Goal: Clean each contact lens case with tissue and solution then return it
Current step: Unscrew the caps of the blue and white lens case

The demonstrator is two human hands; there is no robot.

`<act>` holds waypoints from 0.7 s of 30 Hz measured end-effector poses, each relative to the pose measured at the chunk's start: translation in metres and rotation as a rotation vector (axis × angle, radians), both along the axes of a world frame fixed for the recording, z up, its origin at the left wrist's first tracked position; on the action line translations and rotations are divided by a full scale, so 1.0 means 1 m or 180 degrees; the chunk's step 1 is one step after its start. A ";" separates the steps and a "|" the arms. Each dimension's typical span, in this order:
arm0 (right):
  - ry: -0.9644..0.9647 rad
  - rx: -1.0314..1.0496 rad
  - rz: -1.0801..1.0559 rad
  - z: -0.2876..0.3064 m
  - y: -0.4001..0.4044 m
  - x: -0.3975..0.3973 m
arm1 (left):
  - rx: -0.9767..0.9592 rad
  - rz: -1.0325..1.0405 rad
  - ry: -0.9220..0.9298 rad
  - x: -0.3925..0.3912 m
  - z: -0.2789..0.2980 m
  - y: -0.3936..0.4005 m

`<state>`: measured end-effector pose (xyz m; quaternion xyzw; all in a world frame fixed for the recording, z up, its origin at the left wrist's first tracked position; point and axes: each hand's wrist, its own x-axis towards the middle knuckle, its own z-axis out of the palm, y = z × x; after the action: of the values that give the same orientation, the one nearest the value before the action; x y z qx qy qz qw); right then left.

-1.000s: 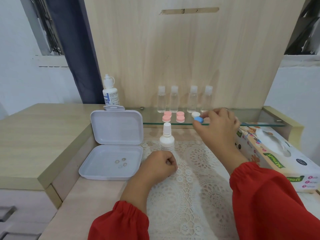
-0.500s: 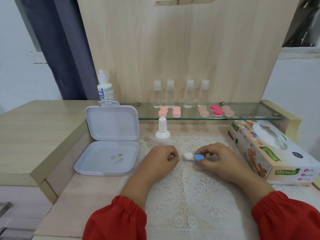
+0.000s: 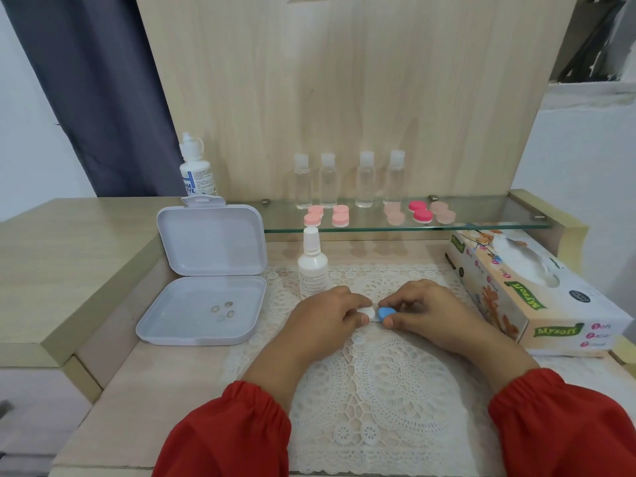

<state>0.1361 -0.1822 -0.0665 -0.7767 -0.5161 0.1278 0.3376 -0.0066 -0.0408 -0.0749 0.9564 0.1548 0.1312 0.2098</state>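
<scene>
I see small blue-and-white plastic lens case (image 3: 377,313) low over lace mat, mid counter. Left hand (image 3: 327,313) pinches white cap, right hand (image 3: 425,309) pinches blue cap, likely to twist open.

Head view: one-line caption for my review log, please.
Left hand and right hand pinch the white and blue caps of a small plastic contact lens case over a white lace mat.
</scene>
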 end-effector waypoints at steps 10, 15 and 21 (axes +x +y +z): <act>0.0486 0.0096 0.0047 -0.001 0.002 0.002 | 0.0224 0.0182 0.0244 0.003 0.007 -0.009; 0.0549 0.0151 0.0024 -0.004 0.001 0.003 | 0.0200 0.0305 0.0218 0.004 0.005 -0.010; 0.0529 0.0128 0.0015 -0.005 0.003 0.004 | -0.0934 0.0020 -0.0090 -0.004 0.000 0.005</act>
<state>0.1406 -0.1793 -0.0720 -0.7553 -0.4905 0.1822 0.3946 -0.0108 -0.0358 -0.0745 0.9131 0.1723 0.1213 0.3492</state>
